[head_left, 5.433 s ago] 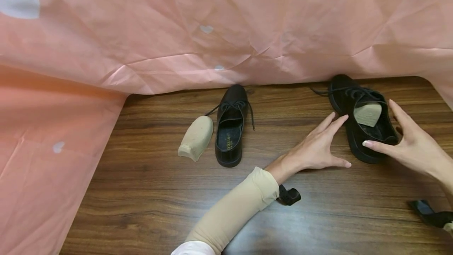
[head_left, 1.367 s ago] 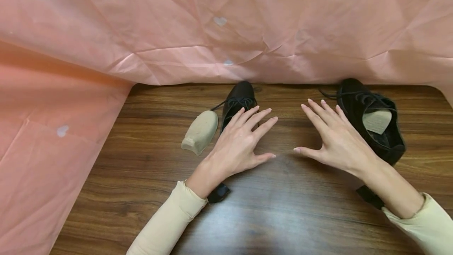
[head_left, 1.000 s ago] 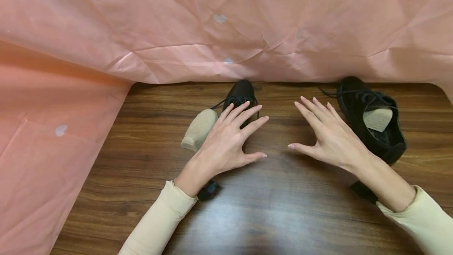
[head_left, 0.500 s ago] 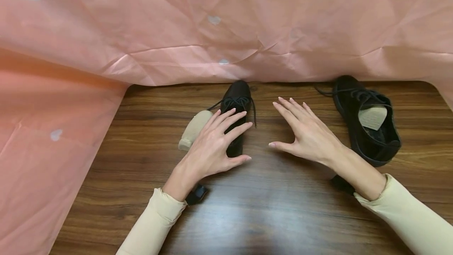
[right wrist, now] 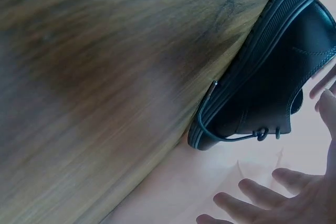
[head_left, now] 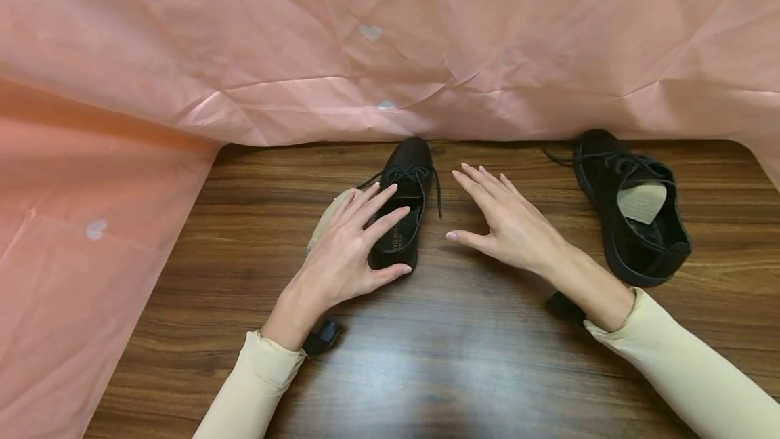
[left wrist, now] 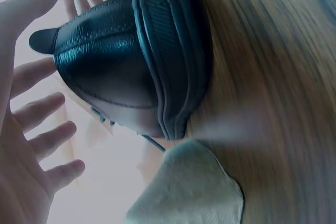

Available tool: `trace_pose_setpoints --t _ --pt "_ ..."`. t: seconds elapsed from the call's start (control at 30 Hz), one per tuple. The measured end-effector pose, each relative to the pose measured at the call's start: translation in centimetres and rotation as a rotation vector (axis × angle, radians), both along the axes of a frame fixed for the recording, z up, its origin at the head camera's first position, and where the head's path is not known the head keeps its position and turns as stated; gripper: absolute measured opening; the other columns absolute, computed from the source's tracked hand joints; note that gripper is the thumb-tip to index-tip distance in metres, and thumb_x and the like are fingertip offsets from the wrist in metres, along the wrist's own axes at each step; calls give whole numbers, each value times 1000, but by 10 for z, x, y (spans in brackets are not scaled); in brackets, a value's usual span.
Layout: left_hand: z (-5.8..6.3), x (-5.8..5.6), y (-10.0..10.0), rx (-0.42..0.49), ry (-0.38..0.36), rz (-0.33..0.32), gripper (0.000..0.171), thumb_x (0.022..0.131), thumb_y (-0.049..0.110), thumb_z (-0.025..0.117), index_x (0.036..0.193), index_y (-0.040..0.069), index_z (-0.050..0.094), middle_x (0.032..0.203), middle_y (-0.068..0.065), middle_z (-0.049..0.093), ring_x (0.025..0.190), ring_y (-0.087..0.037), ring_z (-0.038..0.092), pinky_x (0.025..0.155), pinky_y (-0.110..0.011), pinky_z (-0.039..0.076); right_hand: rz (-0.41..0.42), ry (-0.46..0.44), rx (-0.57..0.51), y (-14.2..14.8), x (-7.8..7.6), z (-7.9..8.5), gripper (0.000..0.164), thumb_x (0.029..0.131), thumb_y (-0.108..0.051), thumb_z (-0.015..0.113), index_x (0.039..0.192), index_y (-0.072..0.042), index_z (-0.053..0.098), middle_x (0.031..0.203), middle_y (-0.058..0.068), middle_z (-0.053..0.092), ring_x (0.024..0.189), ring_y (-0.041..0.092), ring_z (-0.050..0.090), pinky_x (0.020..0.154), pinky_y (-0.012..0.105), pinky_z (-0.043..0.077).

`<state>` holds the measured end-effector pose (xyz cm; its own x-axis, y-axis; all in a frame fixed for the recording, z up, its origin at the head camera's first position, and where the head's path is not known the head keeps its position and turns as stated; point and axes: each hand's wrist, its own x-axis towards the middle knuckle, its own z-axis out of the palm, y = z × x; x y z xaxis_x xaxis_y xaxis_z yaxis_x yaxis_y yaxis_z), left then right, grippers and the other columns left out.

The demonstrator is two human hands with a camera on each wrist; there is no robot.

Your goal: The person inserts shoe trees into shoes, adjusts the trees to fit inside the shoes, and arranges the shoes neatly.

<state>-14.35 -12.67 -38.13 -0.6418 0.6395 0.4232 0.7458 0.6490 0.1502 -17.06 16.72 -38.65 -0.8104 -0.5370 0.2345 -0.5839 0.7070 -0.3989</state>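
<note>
A black lace-up shoe [head_left: 409, 154] stands on the wooden tabletop at centre-left, toe pointing away. Over its left side and opening spreads my left hand [head_left: 341, 249], fingers apart and holding nothing. In the left wrist view that hand is beside the shoe's heel [left wrist: 105, 66]; whether it touches, I cannot tell. My right hand [head_left: 512, 225], fingers extended, is a short way right of the same shoe. A beige shoe filler [head_left: 326, 215] lies left of the shoe, partly hidden by my left hand. The right wrist view shows the shoe's side and lace [right wrist: 231, 139].
A second black shoe [head_left: 640, 249] stands at the right, with another beige filler [head_left: 642, 203] inside its opening. Pink cloth [head_left: 487, 46] with pale hearts hangs along the back and left edges of the wooden tabletop [head_left: 463, 371].
Both hands have left the right-hand shoe and moved left to the other one. In the last second they shift further left, the right hand nearing the shoe. The shoes stay in place.
</note>
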Motion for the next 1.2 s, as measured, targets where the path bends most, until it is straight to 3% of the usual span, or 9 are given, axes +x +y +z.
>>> trace_pose_setpoints --t 0.13,0.4,0.8,1.2 --pt "1 0 -7 -2 -3 14 81 78 58 77 144 18 54 158 -9 36 147 -28 28 121 -47 17 -2 -22 -9 -3 -1 -1 93 86 -49 74 158 -12 28 162 12 25 147 37 25 119 55 17" --pt "-1 -3 -19 42 -23 -32 85 74 56 82 143 16 54 156 -10 38 145 -32 32 121 -47 17 -12 -59 -43 -12 -7 -2 89 88 -47 73 157 -12 29 162 10 25 146 34 27 117 55 22" --pt "-9 -1 -39 31 -58 51 80 75 51 82 143 16 55 155 -6 40 144 -28 34 120 -47 21 -30 -118 -99 -25 -6 -8 82 92 -46 69 158 -18 29 163 4 24 144 29 33 110 53 36" --pt "-14 -3 -56 69 -117 93 75 74 46 84 139 16 59 152 -7 45 144 -26 35 116 -53 26 14 -95 -144 -34 -10 -10 84 91 -44 71 158 -17 28 162 6 27 144 29 34 110 53 36"
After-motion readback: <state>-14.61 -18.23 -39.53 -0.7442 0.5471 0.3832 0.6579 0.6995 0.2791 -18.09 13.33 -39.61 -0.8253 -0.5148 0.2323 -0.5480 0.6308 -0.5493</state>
